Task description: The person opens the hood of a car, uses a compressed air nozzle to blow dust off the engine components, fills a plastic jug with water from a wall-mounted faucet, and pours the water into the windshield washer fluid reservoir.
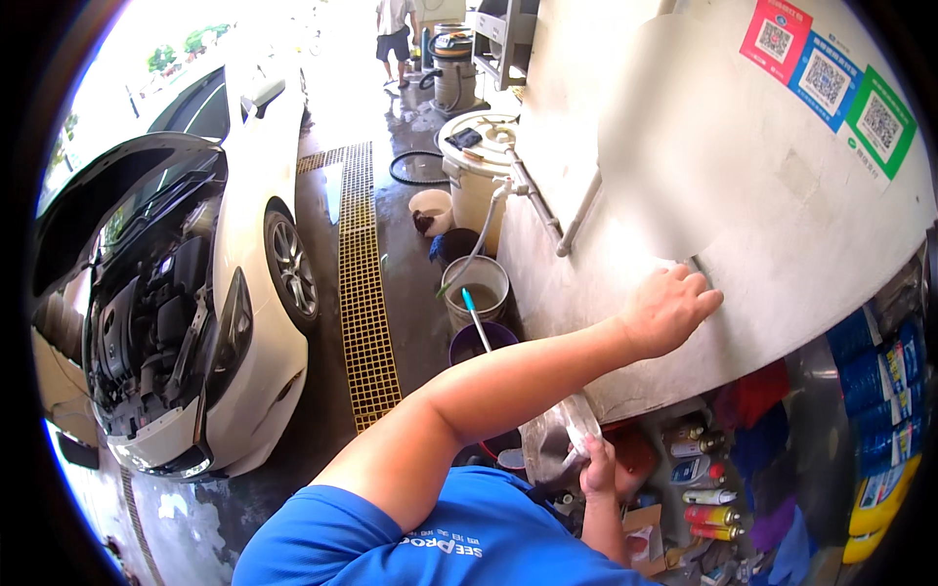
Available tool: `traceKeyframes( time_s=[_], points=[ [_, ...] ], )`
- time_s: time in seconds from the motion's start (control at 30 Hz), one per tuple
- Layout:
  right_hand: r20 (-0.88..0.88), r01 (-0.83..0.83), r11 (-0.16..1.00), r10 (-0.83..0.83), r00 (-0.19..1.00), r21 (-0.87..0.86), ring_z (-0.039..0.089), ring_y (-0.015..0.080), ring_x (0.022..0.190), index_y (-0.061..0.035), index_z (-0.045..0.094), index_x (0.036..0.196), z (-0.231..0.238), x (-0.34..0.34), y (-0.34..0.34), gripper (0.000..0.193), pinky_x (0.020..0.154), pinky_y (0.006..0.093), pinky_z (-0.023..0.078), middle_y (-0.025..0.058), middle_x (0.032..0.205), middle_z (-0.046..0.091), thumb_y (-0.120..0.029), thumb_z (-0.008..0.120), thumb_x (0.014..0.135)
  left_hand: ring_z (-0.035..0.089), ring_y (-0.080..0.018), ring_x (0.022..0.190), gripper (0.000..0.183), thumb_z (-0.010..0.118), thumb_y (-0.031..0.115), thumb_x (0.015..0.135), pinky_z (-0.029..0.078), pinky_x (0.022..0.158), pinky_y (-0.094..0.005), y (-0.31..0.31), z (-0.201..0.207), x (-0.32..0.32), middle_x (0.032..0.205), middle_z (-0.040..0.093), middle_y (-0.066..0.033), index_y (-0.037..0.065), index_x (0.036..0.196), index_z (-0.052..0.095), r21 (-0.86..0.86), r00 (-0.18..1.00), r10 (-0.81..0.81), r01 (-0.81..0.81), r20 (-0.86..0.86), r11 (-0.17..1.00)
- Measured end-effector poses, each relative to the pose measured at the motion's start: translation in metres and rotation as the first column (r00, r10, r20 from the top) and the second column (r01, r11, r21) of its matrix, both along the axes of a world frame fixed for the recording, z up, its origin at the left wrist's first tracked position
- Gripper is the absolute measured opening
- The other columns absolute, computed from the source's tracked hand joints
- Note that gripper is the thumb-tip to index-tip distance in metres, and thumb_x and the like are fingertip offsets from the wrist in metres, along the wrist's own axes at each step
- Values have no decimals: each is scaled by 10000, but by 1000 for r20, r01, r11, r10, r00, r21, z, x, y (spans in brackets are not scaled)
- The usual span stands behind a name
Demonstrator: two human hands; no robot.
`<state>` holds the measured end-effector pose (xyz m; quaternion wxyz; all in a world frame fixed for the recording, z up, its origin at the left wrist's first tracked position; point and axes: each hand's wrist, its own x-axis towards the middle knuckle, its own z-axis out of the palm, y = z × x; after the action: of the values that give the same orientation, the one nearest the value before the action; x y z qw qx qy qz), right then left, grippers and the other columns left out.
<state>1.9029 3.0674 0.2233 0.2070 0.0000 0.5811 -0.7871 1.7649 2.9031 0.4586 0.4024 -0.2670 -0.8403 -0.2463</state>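
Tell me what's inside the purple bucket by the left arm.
The pale shaft of a teal-handled stick slants down into the purple bucket. The left arm covers the shaft's lower end and the bucket's near side; anything lying at the bottom can't be seen.

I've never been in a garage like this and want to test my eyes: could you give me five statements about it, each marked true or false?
1. The white car has its hood up. True.
2. A yellow floor grate runs between the car and the buckets. True.
3. The left hand is at the pale wall. True.
4. The left hand is lower in the picture than the other. False: the right hand is lower.
5. The wall's stickers are all green. False: they are red, blue and green.
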Motion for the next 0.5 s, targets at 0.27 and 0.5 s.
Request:
traceKeyframes(
  time_s=[0.27, 0.5],
  points=[
    [-4, 12, 1000, -12, 1000, 9, 620, 169, 715, 28, 644, 1000, -1, -2, -1, 321, 677, 296, 489, 84, 824, 661, -257, 576, 867, 558, -266, 806, 283, 559, 75, 774, 464, 706, -378, -3, 1, 0, 829, 574, -65, 104, 1049, 622, -8, 998, -29, 30, 52, 1000],
    [-11, 22, 1000, -21, 1000, 8, 601, 145, 723, 35, 654, 976, 1, -1, -2, 341, 687, 281, 460, 68, 825, 654, -284, 593, 872, 571, -285, 825, 176, 547, 95, 788, 471, 691, -397, -4, 2, 2, 834, 578, -86, 94, 956, 600, 21, 998, -54, 54, 22, 998]
  ],
)
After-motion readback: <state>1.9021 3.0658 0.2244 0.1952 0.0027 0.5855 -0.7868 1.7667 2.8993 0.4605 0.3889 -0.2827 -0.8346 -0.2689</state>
